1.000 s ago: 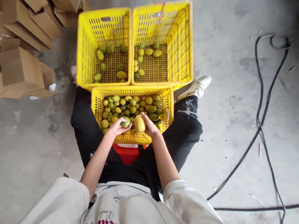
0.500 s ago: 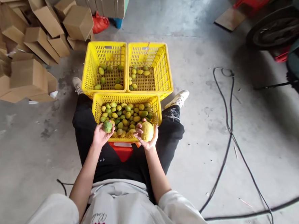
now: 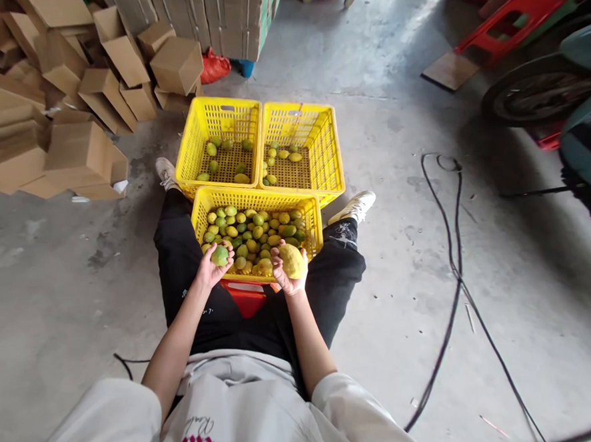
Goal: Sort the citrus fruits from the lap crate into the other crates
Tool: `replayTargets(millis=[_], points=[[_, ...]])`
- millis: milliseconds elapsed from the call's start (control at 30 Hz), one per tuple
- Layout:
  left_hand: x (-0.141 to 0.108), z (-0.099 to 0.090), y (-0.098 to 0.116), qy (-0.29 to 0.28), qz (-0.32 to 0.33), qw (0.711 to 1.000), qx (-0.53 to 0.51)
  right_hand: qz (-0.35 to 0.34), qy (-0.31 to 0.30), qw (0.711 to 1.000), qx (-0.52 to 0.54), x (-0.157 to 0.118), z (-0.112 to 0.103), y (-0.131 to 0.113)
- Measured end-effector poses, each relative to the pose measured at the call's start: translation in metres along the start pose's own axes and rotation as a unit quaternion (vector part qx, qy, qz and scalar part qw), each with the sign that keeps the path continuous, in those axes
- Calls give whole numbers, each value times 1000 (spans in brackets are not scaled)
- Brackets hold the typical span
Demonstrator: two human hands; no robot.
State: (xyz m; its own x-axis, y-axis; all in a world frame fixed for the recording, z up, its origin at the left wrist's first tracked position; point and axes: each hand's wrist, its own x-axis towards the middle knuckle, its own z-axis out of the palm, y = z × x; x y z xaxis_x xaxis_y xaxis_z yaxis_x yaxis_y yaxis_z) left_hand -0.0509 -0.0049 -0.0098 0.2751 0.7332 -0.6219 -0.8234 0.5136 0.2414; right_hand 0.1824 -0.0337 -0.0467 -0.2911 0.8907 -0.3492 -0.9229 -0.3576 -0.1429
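Observation:
My left hand point(image 3: 210, 269) is closed around a green lemon point(image 3: 220, 255), held over the near left corner of the front yellow crate point(image 3: 318, 227). A larger yellow lemon point(image 3: 292, 261) rests in my right hand point(image 3: 284, 282), its fingers curled about the fruit above the crate's near right part. Many green and yellow lemons point(image 3: 257, 232) lie loose in that crate, between my legs. Just beyond it, side by side, stand a back left crate point(image 3: 190, 142) and a back right crate point(image 3: 327, 154), each with several lemons on its bottom.
A red stool point(image 3: 245, 300) shows under the front crate's near side. Cardboard boxes point(image 3: 78, 154) are heaped at the left. Black cable point(image 3: 453, 301) loops over the floor on the right, below a motorbike wheel point(image 3: 523, 94) and another red stool point(image 3: 518, 17).
The view has shifted, so the crates appear slightly lower and further right. Both hands still hold their lemons; the fruits seem turned a little in the fingers.

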Motion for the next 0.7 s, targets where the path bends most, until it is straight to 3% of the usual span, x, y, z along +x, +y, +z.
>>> replayTargets(millis=[67,233,433,567,700], points=[[1,-1,-2,-4,-11,1000,14,-5,0,1000,-2,1,-4,0],[9,-3,-7,-5,-40,998,50,29,75,995,-51,15,-19,5],[15,-7,-7,-3,-93,989,113,-21,86,993,-74,24,-20,14],[14,-6,-6,1,-70,993,100,-45,98,993,-58,23,-14,15],[14,-4,-5,34,-54,996,60,-24,112,993,-21,22,-13,10]])
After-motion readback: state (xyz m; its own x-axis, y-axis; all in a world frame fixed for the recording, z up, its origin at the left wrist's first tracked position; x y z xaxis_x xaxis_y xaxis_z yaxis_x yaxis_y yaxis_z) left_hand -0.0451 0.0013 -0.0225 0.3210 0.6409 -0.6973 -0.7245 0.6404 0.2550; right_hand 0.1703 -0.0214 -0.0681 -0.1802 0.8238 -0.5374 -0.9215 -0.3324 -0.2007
